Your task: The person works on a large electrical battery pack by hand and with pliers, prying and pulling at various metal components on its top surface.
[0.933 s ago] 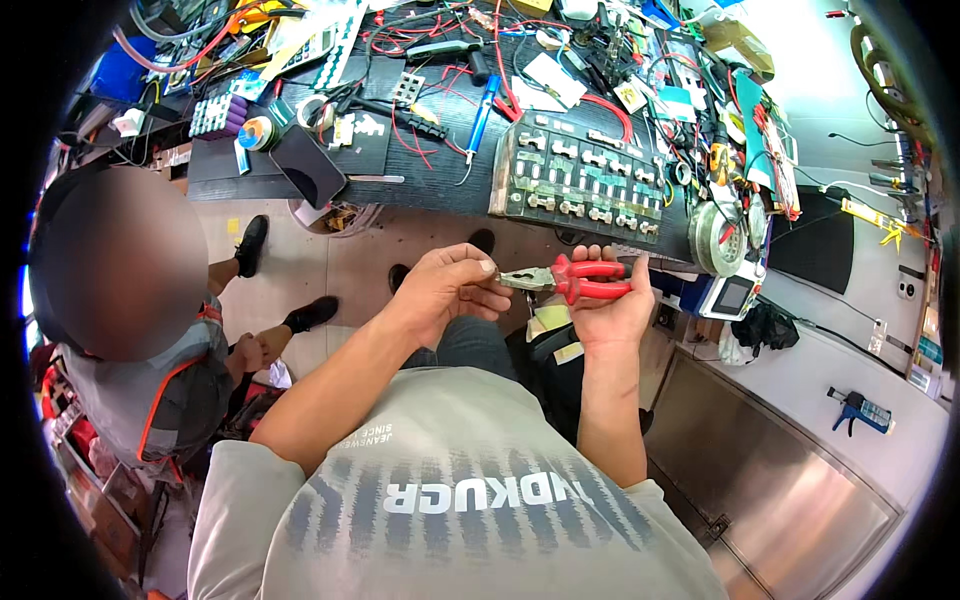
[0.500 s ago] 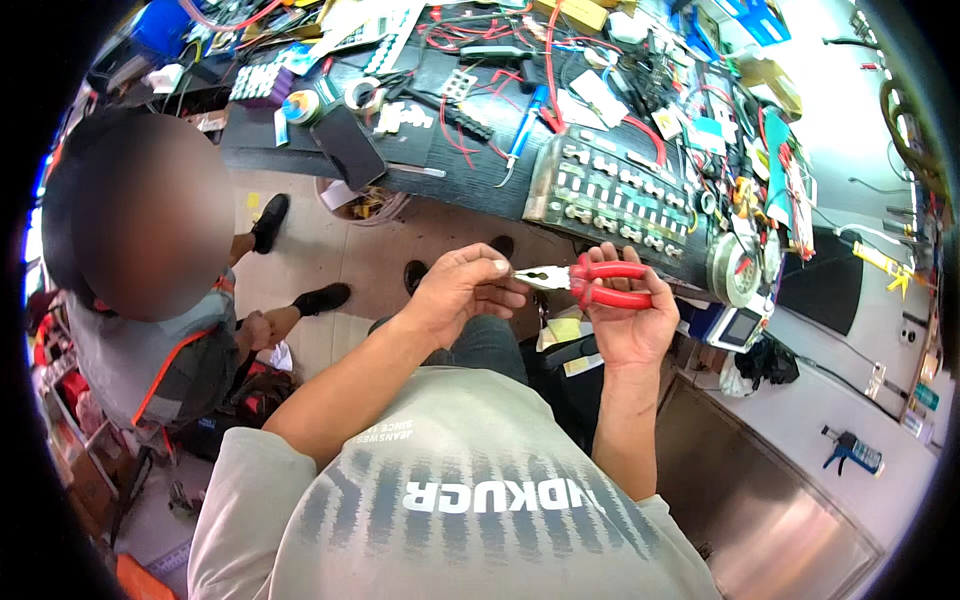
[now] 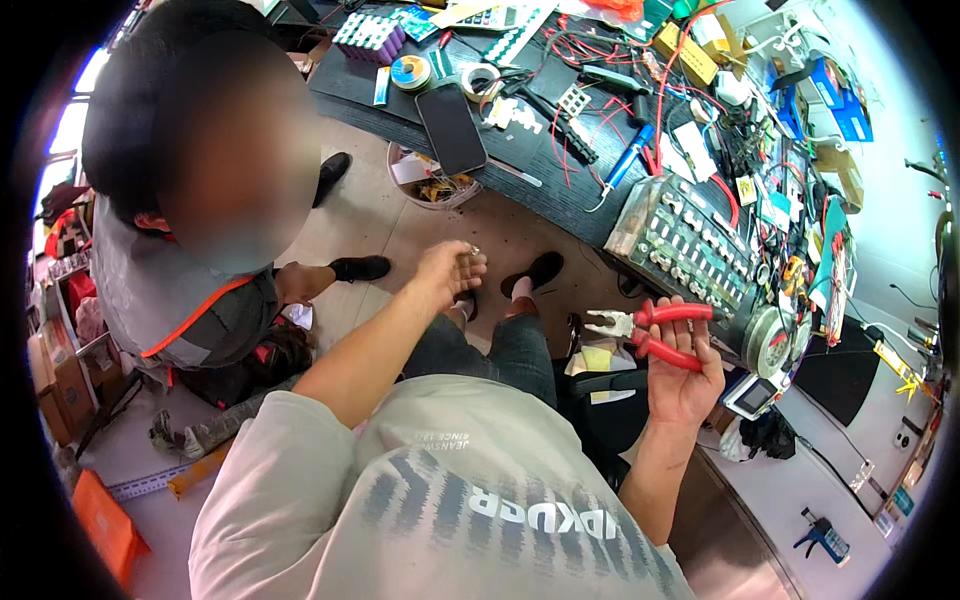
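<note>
"Where's everything rn?"

"Red-handled pliers (image 3: 622,324) are in my R hand (image 3: 686,365), handles spread over the palm, fingers curled behind 'em; the tips pt to 9 o'clock, slightly apart, nothing visible between. Clear case (image 3: 628,225) on the desk (image 3: 565,205) is at abt 1 o'clock from them"

"& L?"

"My L hand (image 3: 452,275) is at 10 o'clock from the pliers, fingers bent in narrow, w/ maybe a shiny speck (image 3: 474,250) at the tips; too small to tell what, or if I've got it pinched"

"How to do it well?"

"IMO: pliers level, skin clear of the jaws, any squeeze slow & even; too hard cld bend or flick a small bit"

"Diff vs half a sec ago?"

"Plier tips were right at my L fingers; now there's a clear gap, handles are wider, & my view's swung L, so desk stuff sits further toward 3 o'clock"
</note>
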